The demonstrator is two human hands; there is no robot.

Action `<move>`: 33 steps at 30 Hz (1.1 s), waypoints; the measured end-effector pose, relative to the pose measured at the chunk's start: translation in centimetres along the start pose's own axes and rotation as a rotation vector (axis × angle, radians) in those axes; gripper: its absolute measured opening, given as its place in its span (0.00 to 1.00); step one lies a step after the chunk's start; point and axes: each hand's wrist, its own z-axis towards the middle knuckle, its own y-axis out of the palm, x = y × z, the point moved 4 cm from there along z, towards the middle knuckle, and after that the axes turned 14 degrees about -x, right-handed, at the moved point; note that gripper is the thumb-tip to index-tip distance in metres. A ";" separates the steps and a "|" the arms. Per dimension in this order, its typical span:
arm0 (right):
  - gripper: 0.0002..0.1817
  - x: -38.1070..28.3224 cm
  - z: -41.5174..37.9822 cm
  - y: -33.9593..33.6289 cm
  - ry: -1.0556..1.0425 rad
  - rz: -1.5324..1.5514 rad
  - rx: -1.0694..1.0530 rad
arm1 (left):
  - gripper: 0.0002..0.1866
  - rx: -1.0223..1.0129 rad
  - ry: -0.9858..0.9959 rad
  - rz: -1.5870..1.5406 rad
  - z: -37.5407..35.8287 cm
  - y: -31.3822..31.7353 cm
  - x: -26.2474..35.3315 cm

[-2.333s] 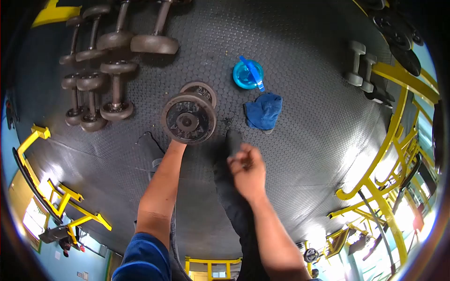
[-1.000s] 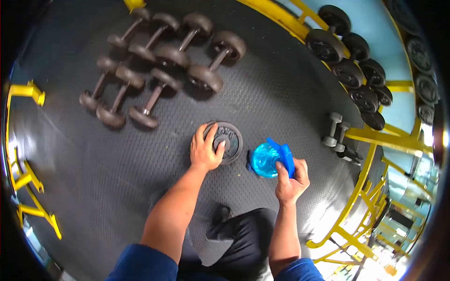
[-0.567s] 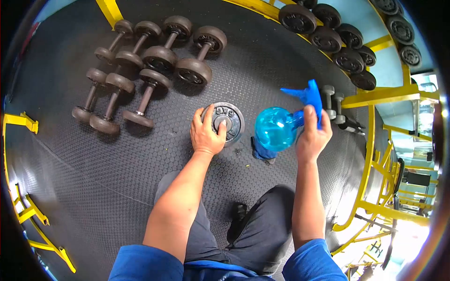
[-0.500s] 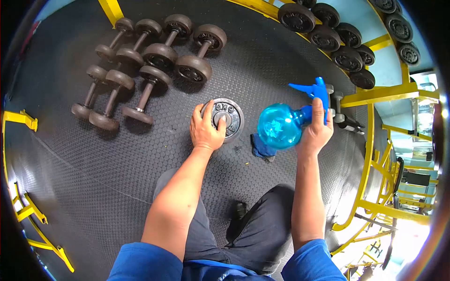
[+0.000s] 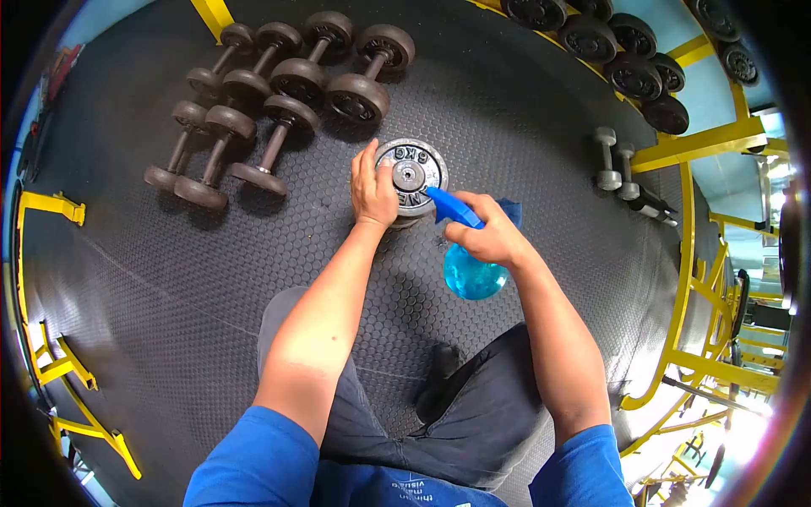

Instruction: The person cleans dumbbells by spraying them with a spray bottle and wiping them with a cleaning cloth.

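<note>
While my left hand (image 5: pixel 372 193) is grasping the upright dumbbell (image 5: pixel 429 158) at 12 o'clock, my right hand (image 5: pixel 491 239) is gripping the spray bottle (image 5: pixel 476 275) — aiming toward 10 o'clock, requiring steady alignment.

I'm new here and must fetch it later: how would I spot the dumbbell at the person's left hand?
On the black floor, find the dark dumbbells at the upper left. Just right of them, beside the blue spray bottle, is your dumbbell. It stands on end, lettered face up, the left hand gripping it; the others lie flat.
</note>
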 end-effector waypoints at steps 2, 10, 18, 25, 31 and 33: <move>0.21 0.9 0.3 0.3 0.012 0.016 0.004 | 0.22 -0.014 -0.081 -0.230 0.2 0.1 -1.8; 0.20 0.3 0.5 0.1 0.109 -0.018 0.020 | 0.23 0.034 -0.088 -0.428 0.0 0.4 -2.3; 0.21 -0.2 2.7 1.8 -0.016 -0.205 -0.024 | 0.23 0.032 -0.105 -0.395 0.2 0.3 -2.6; 0.18 -0.3 4.8 1.2 -0.075 -0.275 0.135 | 0.25 0.020 -0.103 -0.361 0.2 0.1 -2.1; 0.17 0.6 3.9 -1.2 0.057 -0.303 0.108 | 0.24 0.045 -0.108 -0.354 0.2 0.4 -2.7; 0.17 1.1 3.2 -1.9 0.085 -0.286 0.105 | 0.24 0.039 -0.098 -0.368 0.3 0.6 -3.0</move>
